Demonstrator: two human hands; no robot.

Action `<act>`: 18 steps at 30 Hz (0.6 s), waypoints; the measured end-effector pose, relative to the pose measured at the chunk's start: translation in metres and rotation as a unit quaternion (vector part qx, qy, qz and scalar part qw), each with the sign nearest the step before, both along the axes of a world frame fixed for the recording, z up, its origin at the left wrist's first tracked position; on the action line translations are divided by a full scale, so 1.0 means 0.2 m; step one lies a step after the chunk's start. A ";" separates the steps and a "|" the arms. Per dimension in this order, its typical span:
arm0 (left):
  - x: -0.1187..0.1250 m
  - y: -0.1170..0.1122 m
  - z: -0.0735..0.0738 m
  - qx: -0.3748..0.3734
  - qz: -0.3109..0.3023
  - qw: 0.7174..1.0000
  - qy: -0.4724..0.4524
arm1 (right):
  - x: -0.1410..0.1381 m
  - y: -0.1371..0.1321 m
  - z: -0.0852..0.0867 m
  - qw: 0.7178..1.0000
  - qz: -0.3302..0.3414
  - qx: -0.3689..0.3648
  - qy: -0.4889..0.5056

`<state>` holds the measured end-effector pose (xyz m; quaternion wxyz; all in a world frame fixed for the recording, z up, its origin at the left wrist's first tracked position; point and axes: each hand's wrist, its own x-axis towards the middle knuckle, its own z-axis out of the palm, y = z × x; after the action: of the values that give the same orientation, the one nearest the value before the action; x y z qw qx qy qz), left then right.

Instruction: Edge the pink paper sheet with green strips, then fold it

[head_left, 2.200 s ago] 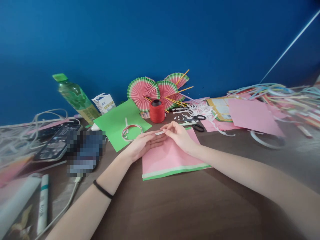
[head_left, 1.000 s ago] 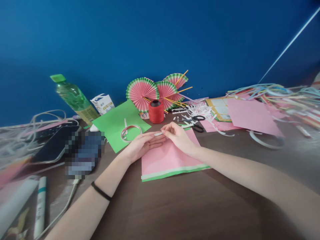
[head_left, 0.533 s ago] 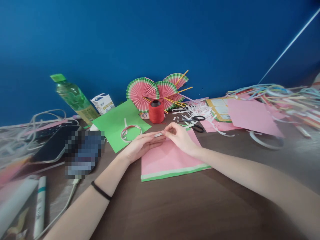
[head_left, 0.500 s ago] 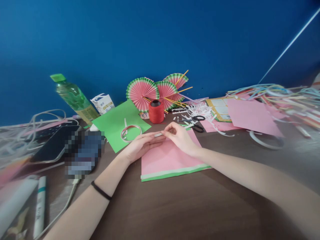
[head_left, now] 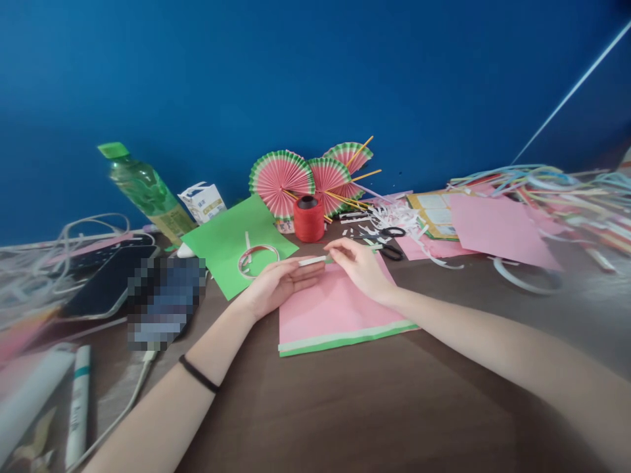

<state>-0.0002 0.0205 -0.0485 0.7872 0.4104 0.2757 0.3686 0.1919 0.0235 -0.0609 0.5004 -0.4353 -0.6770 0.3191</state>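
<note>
My left hand (head_left: 280, 284) rests at the far left edge of a pink sheet (head_left: 331, 309) with a white and green border along its near side. Its fingers pinch one end of a thin white strip (head_left: 312, 261). My right hand (head_left: 359, 265) lies over the sheet's far edge and pinches the strip's other end. The strip runs level between the two hands, just above the paper. A roll of tape (head_left: 257, 260) lies on a green sheet (head_left: 238, 240) just left of my left hand.
Red thread spool (head_left: 309, 219), watermelon paper fans (head_left: 296, 176), scissors (head_left: 391, 248) and paper scraps lie behind the hands. A green bottle (head_left: 144, 190), small carton (head_left: 204, 201), phones and cables fill the left. Pink sheet (head_left: 497, 228) and coloured strips lie right. Brown table (head_left: 355, 414) in front.
My hands have drawn slightly apart, so more of the white strip shows between them. My right hand has shifted a little to the right.
</note>
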 end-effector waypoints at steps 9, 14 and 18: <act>0.03 -0.02 0.01 0.022 0.052 0.997 0.043 | -0.01 -0.02 0.03 0.999 -0.003 0.028 -0.037; 0.04 -0.02 0.00 0.044 0.062 0.995 0.071 | -0.01 -0.02 0.02 0.997 0.002 0.041 -0.057; 0.05 -0.03 0.01 0.067 0.076 0.989 0.104 | 0.00 -0.01 0.01 0.995 -0.005 0.068 -0.076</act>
<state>0.0091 0.0148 -0.0473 0.6948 0.4763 0.3610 0.4001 0.1913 0.0212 -0.0593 0.4773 -0.4266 -0.7311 0.2361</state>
